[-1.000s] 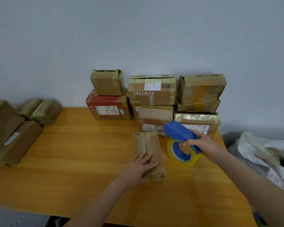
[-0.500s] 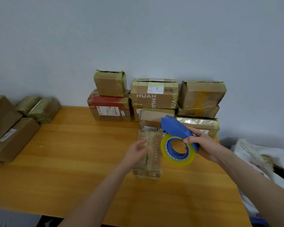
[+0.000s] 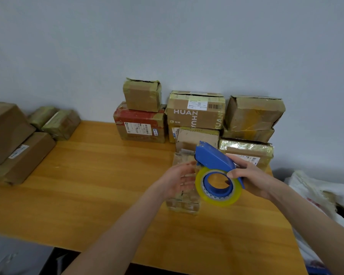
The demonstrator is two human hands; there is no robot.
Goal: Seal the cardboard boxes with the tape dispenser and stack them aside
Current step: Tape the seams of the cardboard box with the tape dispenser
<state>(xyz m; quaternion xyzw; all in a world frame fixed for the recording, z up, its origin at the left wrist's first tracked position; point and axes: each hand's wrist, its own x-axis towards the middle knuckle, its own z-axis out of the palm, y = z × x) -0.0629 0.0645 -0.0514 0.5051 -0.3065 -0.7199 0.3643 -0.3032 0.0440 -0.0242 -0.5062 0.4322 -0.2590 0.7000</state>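
The right hand (image 3: 254, 175) has its grip curled round the rear of the blue tape dispenser (image 3: 213, 158), thumb on the near side and fingers over the top. It holds the dispenser in the air with the nose pointing up and away. A roll of yellowish clear tape (image 3: 218, 201) sits on the dispenser's hub.

Just left of the dispenser, the left hand (image 3: 177, 178) is raised with its grip spread and loose, palm turned toward the dispenser. It holds nothing.

Below the dispenser, partly hidden by both hands, a narrow box (image 3: 184, 205) wrapped in clear tape lies on the table (image 3: 99, 187).

Behind the dispenser, taped cardboard boxes are stacked against the wall (image 3: 167, 46):
- a box printed HUAN (image 3: 195, 116)
- a red-topped box (image 3: 139, 126) with a smaller box (image 3: 142, 96) on it, further left
- a dented box (image 3: 252, 114), further right

Far left of the dispenser, more brown boxes (image 3: 18, 147) lie piled at the table's end.

The table is smooth orange-yellow wood, and the wall is plain pale grey. Right of the dispenser, beyond the table's edge, lies a crumpled white plastic bag (image 3: 316, 191).
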